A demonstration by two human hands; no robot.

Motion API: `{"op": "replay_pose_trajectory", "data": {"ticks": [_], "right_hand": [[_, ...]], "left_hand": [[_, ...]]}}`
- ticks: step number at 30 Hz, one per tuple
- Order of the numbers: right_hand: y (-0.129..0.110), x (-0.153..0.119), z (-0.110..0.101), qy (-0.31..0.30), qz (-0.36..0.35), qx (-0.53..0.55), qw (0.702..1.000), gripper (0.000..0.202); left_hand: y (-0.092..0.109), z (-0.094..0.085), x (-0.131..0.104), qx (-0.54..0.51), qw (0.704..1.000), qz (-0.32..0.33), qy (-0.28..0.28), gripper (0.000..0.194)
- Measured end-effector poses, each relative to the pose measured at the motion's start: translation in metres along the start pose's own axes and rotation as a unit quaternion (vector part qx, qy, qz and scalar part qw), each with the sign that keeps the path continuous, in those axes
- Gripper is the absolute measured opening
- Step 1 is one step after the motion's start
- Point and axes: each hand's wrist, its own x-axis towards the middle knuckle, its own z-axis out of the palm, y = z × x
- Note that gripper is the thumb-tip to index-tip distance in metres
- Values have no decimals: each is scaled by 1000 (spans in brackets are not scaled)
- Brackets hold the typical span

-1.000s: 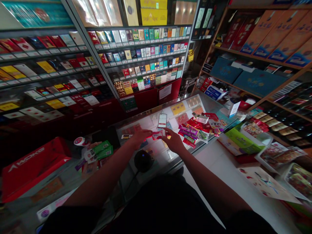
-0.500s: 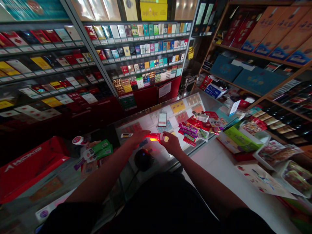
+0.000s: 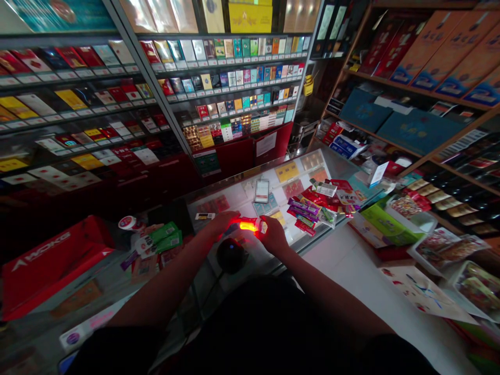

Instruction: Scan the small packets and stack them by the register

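Note:
Between both hands, above the glass counter [image 3: 255, 207], is a small tube-shaped container [image 3: 249, 225], lit bright red, with a pale end at the right. My left hand [image 3: 225, 224] closes on its left end. My right hand [image 3: 274, 235] grips the pale right end with bent fingers. Just below stands a black rounded scanner [image 3: 231, 255] with a small blue light and a cable; red light falls on the container and my left fingers. The container's print is too small to read.
Packaged snacks [image 3: 312, 205] are heaped right of my hands. A phone-like screen [image 3: 262, 191] stands beyond them. Left are green packets [image 3: 166, 237], a round-lidded tub [image 3: 129, 224] and a red box [image 3: 54, 265]. Cigarette shelves [image 3: 230, 62] line the back; boxes and trays [image 3: 385, 221] flank the right.
The container has turned slightly in my fingers, and more of its side glows red. Both hands keep their hold near the scanner. The view has shifted a little.

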Motion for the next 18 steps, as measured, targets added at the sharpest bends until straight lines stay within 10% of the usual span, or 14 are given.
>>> {"op": "replay_pose_trajectory", "data": {"ticks": [18], "right_hand": [[-13,12,-5,-3,-2,16,1000,63]], "left_hand": [[3,-8,-2,-86,995,-48,24,41]]}}
